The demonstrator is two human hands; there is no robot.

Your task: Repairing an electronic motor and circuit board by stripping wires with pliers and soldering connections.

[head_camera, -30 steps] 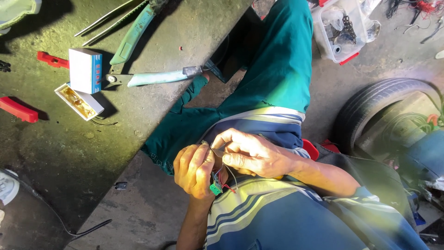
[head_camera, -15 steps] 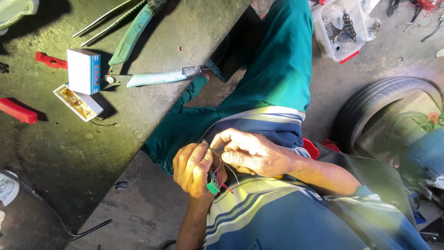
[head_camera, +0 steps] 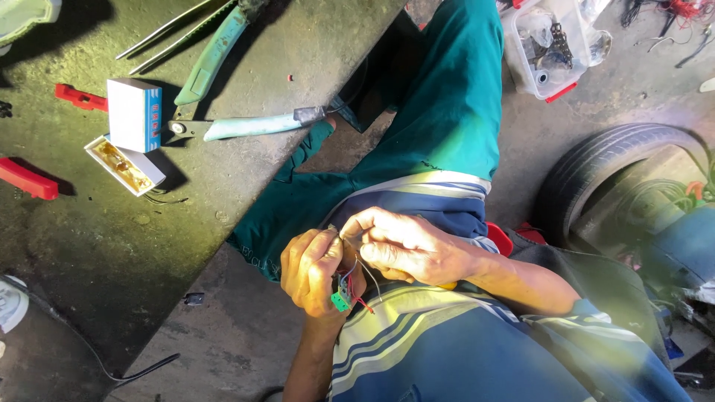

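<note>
- Green and small, a connector block (head_camera: 340, 301) hangs from thin red and pale wires (head_camera: 356, 281) at the person's lap, just below the two hands, which are close together and touching.
- Left hand (head_camera: 316, 269) is closed around the bundle of wires, with the block peeking out under the palm; it serves as the steady anchor.
- Right hand (head_camera: 406, 249) comes in from the right, thumb and forefinger pinched on a fine wire end right beside the left thumb. Whether the strand is being twisted or stripped, I cannot tell at this size.
- Doing this well looks to call for a short grip: pinch close to the wire tip, keep the left hand still against the striped shirt (head_camera: 447, 350), and let only the right fingertips move, so the thin strand does not kink or pull out of the block.
- Strong sunlight falls on the hands; keeping the work in that bright patch should help with such fine strands.
- On the dark concrete floor (head_camera: 89, 260), well apart toward its upper left corner, lie green-handled pliers (head_camera: 246, 126), a white and blue box (head_camera: 134, 115) and a small open tray (head_camera: 125, 165) just beside it.
- A clear plastic bin (head_camera: 555, 45) of parts sits near the upper right, and a tyre (head_camera: 596, 171) lies at the right edge.
</note>
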